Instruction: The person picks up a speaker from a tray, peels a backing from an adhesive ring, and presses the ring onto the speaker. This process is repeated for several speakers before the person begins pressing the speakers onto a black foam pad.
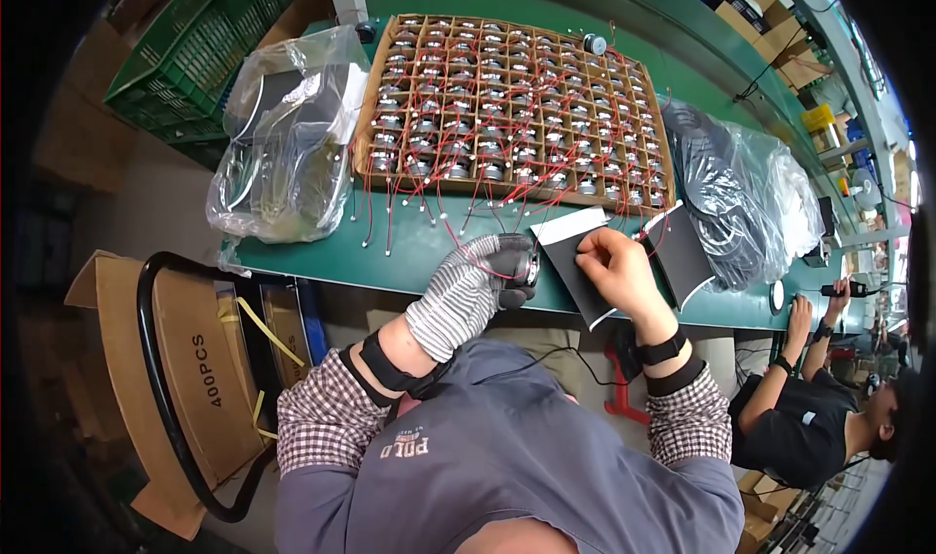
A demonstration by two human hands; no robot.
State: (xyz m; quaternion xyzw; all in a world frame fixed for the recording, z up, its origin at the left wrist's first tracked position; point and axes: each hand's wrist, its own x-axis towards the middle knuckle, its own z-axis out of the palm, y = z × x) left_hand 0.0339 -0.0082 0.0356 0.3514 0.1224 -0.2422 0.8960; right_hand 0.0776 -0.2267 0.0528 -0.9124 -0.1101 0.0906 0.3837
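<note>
My left hand, in a striped glove with dark fingertips, is closed around a small round speaker with a red wire, near the table's front edge. Just right of it, my bare right hand has thumb and forefinger pinched together over a black sheet with a white strip at its far end. Whatever the pinch holds, if anything, is too small to make out. A second black sheet lies to the right. Beyond both hands, a divided cardboard tray holds many speakers, their red wires trailing over the front.
A clear plastic bag lies left of the tray; another bag with dark rings is on the right. One loose round part rests atop the tray's far side. A green crate stands far left. A co-worker works at right.
</note>
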